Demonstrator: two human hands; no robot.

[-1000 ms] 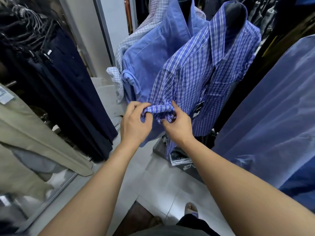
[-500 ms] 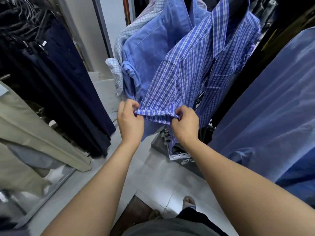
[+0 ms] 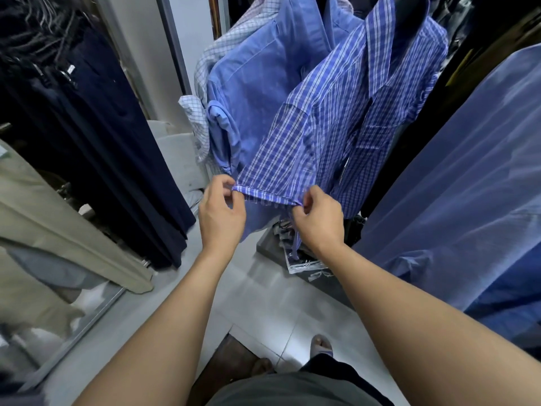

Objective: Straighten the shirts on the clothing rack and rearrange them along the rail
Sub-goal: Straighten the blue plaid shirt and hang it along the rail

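A blue and white plaid short-sleeved shirt (image 3: 345, 112) hangs in front of me with its collar up top. Its sleeve (image 3: 278, 165) is stretched flat toward me. My left hand (image 3: 221, 212) pinches the left end of the sleeve hem, and my right hand (image 3: 319, 219) pinches the right end. Behind it hang a plain blue shirt (image 3: 263, 83) and a white checked shirt (image 3: 202, 83). The rail itself is out of view.
Dark navy garments (image 3: 96, 136) and beige ones (image 3: 52, 230) hang on my left. A large blue shirt (image 3: 468, 186) fills the right side. Packaged goods (image 3: 298, 259) lie on the tiled floor (image 3: 263, 303) under the shirts. My feet show at the bottom.
The bunched sleeve cuff has been unfolded and pulled flat. My hands have moved apart along the hem, left going left and right going right.
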